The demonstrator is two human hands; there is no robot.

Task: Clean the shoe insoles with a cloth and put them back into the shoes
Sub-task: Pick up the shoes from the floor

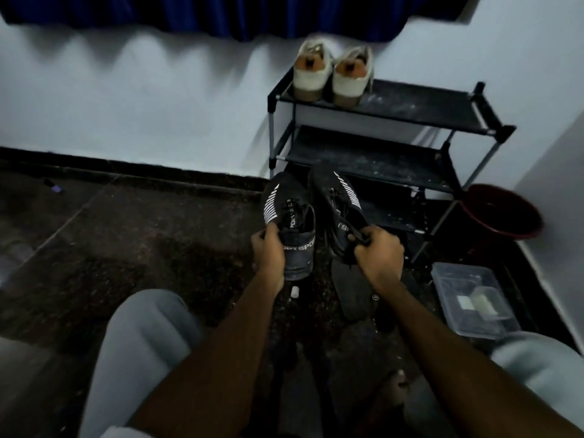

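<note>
Black left shoe [292, 213] gripped in left hand [268, 249] — right shoe [336, 197] gripped in right hand [380, 256].

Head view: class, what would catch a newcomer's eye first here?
At centre, the left hand grips one striped black sneaker and the right hand grips the other sneaker. Behind them, a pale pair of shoes sits on the black shoe rack, on its top shelf.

Both the left shoe [294, 222] and the right shoe [338, 203] are black, each with a band of white bars along the side and white lettering. The pair of shoes [331, 77] above is cream with tan heel patches; rack [426, 112] black; bucket [505, 216] dark red; curtain [221, 14] deep blue; floor [126, 232] dark, speckled; trousers [145, 336] pale grey.
</note>
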